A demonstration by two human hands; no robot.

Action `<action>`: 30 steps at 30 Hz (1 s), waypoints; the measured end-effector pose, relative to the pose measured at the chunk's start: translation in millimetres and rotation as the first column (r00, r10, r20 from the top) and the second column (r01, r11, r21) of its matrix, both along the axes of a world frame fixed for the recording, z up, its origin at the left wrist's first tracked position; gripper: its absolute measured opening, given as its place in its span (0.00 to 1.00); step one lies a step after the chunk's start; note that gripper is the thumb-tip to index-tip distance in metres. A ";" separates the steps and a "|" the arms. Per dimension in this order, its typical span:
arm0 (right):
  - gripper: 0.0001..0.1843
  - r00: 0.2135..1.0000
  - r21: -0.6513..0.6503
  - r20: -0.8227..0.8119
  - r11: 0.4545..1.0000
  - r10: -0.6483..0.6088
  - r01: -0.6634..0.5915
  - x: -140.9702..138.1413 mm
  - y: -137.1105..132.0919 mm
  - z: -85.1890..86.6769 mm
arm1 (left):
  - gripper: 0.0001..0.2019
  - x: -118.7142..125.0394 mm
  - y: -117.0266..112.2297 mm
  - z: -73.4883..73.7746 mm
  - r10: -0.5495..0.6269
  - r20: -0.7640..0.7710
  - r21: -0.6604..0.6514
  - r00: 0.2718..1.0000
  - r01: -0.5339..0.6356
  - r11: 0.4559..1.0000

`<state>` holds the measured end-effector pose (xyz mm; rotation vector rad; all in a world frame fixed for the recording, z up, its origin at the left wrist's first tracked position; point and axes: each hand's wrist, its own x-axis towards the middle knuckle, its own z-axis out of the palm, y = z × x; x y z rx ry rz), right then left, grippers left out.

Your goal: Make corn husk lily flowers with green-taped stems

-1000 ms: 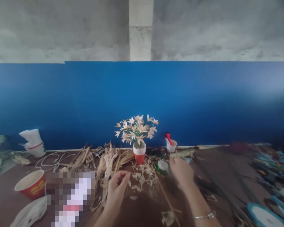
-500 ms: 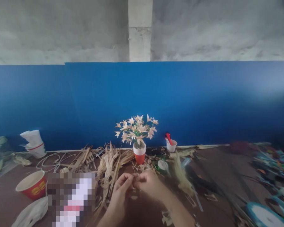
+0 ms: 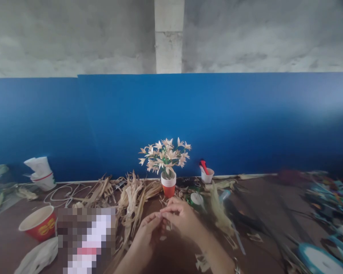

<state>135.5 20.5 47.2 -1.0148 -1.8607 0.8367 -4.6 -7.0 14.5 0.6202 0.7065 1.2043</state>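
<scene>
The person's left hand [image 3: 145,232] and right hand [image 3: 184,220] meet at pinched fingertips above the brown bench [image 3: 171,260]; whether they grip anything small cannot be told. Dry husks [image 3: 131,196] lie beyond the left hand. Behind the hands, pale flowers [image 3: 170,155] stand in an orange-and-white pot [image 3: 168,191], before a blue panel [image 3: 171,106].

We have flowers [image 3: 168,156] in the pot [image 3: 168,191], panel [image 3: 171,110] behind. Husks [image 3: 130,196] left of pot; cup [image 3: 45,182] far left, bowl [image 3: 44,228] in front of cup. Tub [image 3: 207,177] just right of pot. Our left hand [image 3: 148,230] and right hand [image 3: 183,219] together before pot. Spool [image 3: 317,258] front right
</scene>
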 end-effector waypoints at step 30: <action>0.19 0.866 0.236 0.465 0.969 -0.182 0.077 11.6 -12.7 13.5 | 0.09 4.4 -3.5 -1.3 0.377 -0.649 0.522 0.661 0.027 0.853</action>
